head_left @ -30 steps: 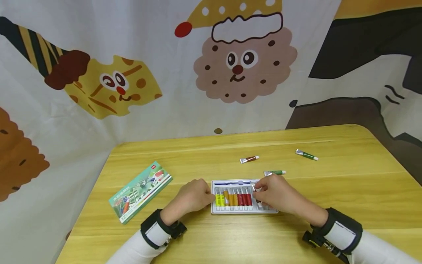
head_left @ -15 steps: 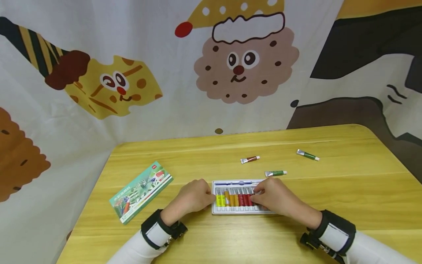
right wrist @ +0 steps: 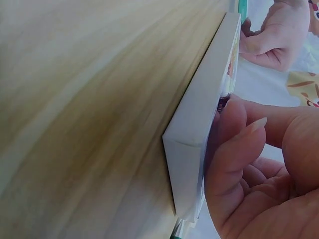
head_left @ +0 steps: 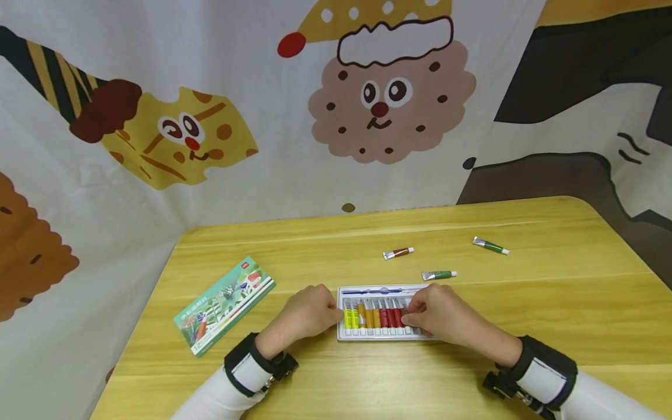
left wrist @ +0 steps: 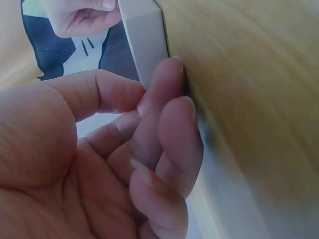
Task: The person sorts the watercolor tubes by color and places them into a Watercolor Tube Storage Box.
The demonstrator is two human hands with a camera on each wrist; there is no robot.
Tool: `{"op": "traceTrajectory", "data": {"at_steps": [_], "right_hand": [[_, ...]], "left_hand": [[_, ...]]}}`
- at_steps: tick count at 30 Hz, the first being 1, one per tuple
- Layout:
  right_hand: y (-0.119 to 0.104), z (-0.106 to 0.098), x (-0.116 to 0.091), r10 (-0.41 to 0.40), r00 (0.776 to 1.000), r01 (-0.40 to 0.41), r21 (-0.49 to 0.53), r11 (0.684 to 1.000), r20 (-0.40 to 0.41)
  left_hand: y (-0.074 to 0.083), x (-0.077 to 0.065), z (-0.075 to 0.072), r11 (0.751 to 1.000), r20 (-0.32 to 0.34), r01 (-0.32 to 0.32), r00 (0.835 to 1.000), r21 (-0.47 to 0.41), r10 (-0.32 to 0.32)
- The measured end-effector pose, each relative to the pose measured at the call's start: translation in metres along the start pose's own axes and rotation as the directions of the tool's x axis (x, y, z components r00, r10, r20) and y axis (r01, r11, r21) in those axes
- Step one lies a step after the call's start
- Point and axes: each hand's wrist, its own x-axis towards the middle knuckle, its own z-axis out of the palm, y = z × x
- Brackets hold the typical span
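A white plastic tray (head_left: 378, 339) lies on the table, holding a row of small paint tubes (head_left: 369, 318) from yellow through ochre to red. A blue paintbrush (head_left: 367, 292) lies in its long back slot. My left hand (head_left: 311, 312) grips the tray's left end between thumb and index finger; in the left wrist view its other fingers curl loosely. Over the tray's right part, my right hand (head_left: 445, 315) pinches a dark brown paint tube (right wrist: 223, 103) down in the row, beside the red ones. Most of that tube and the tray's right end are hidden by the hand.
Behind the tray lie a green tube (head_left: 438, 275), a brown tube (head_left: 398, 253) and a darker green tube (head_left: 490, 245). A flat green paint box (head_left: 224, 306) lies to the left on the wooden table (head_left: 341, 385). A printed curtain (head_left: 283, 175) hangs behind.
My right hand has brought the brown tube from a tilted position above the tray down into the row beside the red tubes. The left hand stays at the tray's left end.
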Motion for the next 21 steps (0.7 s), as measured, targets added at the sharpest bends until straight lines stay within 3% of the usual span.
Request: {"op": "traceTrajectory", "data": {"at_steps": [6,21], "right_hand": [[0.0027,0.0016,0.0006,-0.037,0.999,0.037,-0.024,0.999,-0.016],[0.0017,0.0029,0.0,-0.04,0.999,0.04,-0.022,0.999,-0.017]], "left_hand": [[0.0011,-0.0003,-0.0008,1.0,0.002,0.001,1.0,0.001,-0.001],[0.0006,-0.0003,-0.0006,1.0,0.003,-0.003,1.0,0.0,0.003]]}}
